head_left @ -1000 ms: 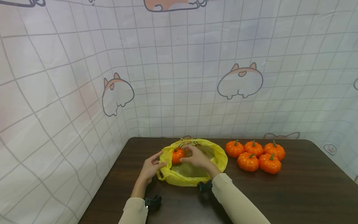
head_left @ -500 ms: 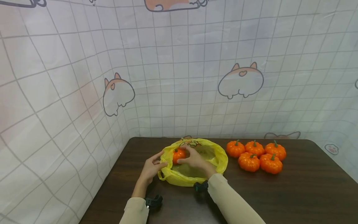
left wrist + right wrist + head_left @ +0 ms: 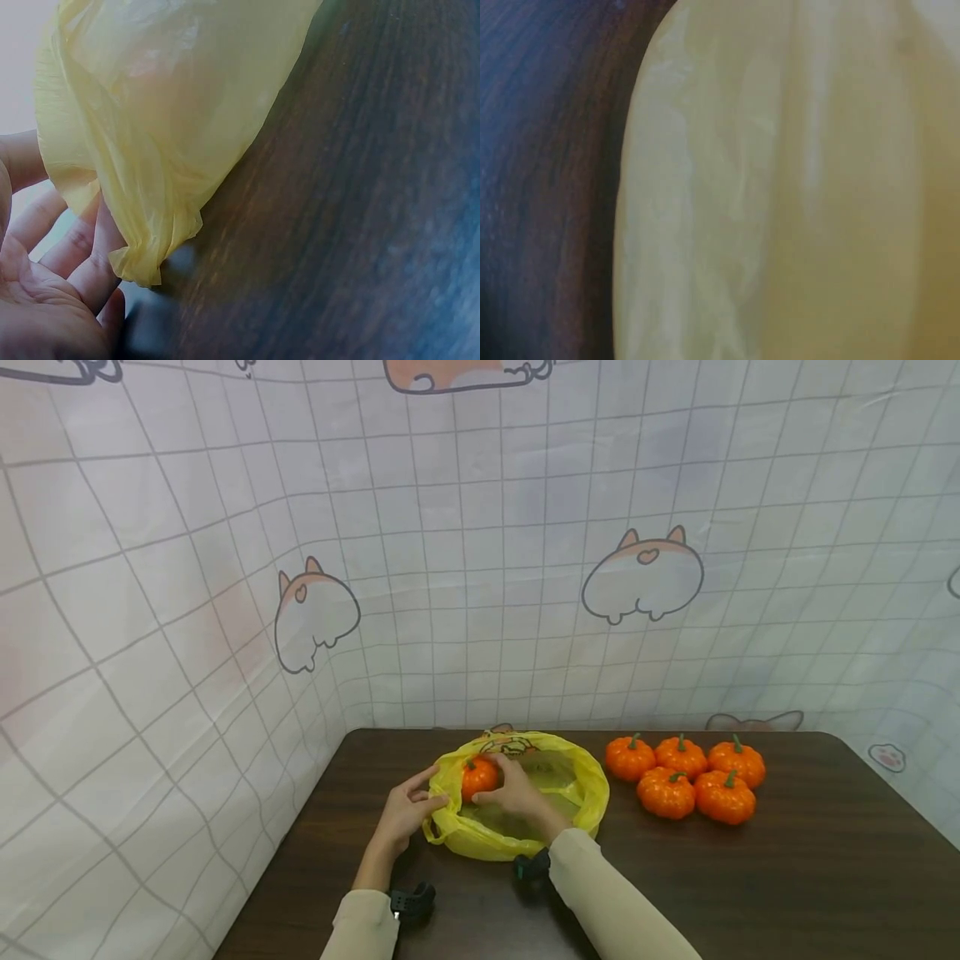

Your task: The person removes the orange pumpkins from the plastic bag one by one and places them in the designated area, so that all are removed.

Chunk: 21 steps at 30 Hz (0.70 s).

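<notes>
A yellow plastic bag (image 3: 498, 846) lies on the table with its mouth spread wide. Inside it, at the left, sits a small orange pumpkin (image 3: 477, 779) with a green stem. My right hand (image 3: 520, 791) reaches into the bag, thumb and fingers around the pumpkin's right side. At the bag's left rim, my left hand (image 3: 402, 810) holds the plastic edge between thumb and fingers. The left wrist view shows the bag's crumpled corner (image 3: 142, 259) draped against the fingers. In the right wrist view, the bag's side (image 3: 727, 187) hides the hand.
Several more orange pumpkins (image 3: 665, 793) stand grouped on the dark wooden table (image 3: 825, 860), right of the bag. A pale grid-patterned cloth (image 3: 480, 568) with cartoon animals hangs behind the table and along its left side.
My right hand has shifted left inside the bag, closing in around the pumpkin. The left hand stays at the bag's rim, and the grouped pumpkins keep their places.
</notes>
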Tool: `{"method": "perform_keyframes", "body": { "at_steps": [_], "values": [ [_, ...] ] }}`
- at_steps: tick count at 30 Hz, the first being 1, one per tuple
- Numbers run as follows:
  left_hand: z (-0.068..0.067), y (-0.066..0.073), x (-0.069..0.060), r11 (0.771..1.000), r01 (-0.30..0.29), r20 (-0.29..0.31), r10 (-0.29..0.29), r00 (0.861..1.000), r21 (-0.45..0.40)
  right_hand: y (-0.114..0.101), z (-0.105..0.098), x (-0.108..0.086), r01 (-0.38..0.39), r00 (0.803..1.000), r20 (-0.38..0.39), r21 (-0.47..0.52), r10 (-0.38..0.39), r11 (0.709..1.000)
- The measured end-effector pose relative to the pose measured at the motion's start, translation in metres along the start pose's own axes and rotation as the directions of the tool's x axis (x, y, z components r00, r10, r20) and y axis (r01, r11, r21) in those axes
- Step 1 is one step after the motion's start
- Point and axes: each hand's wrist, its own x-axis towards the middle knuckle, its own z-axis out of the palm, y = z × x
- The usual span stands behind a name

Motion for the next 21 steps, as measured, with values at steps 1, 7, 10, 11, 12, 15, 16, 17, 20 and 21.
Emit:
{"method": "perform_keyframes", "body": {
  "at_steps": [1,7,10,11,12,15,16,17,20,21],
  "values": [
    [0.000,0.000,0.000,1.000,-0.002,-0.002,0.002,1.000,0.002,0.000,0.000,0.000,0.000,1.000,-0.003,0.006,0.000,1.000],
    [0.002,-0.003,0.001,1.000,0.005,-0.023,-0.005,1.000,0.017,0.000,0.000,-0.002,0.010,1.000,-0.019,0.006,-0.010,1.000],
    [0.002,-0.003,0.001,1.000,0.013,-0.022,-0.013,1.000,0.026,0.001,-0.003,-0.005,0.012,1.000,-0.018,-0.021,-0.012,1.000],
    [0.002,-0.002,0.000,1.000,0.014,-0.020,-0.013,1.000,0.026,0.000,-0.004,-0.006,0.011,1.000,-0.017,-0.025,-0.012,1.000],
    [0.002,-0.001,0.000,1.000,0.012,-0.016,-0.012,1.000,0.022,0.000,-0.005,-0.007,0.008,1.000,-0.013,-0.023,-0.008,1.000],
    [0.001,0.001,-0.001,1.000,0.008,-0.006,-0.008,1.000,0.007,-0.003,-0.009,-0.010,0.010,1.000,-0.004,-0.029,-0.010,1.000],
    [0.001,0.002,-0.001,1.000,0.005,-0.005,-0.005,1.000,0.006,-0.005,-0.011,-0.011,0.009,1.000,-0.003,-0.030,-0.009,1.000],
    [0.001,0.003,-0.002,1.000,0.002,-0.004,-0.002,1.000,0.005,-0.006,-0.012,-0.013,0.009,1.000,0.000,-0.031,-0.009,0.999],
    [0.000,0.003,-0.002,1.000,0.003,0.001,-0.003,1.000,0.007,-0.009,-0.018,-0.018,0.011,1.000,0.003,-0.038,-0.011,0.999],
    [0.000,0.002,-0.002,1.000,0.006,0.003,-0.006,1.000,0.006,-0.010,-0.020,-0.020,0.009,1.000,0.005,-0.037,-0.009,0.999]
  ]
}}
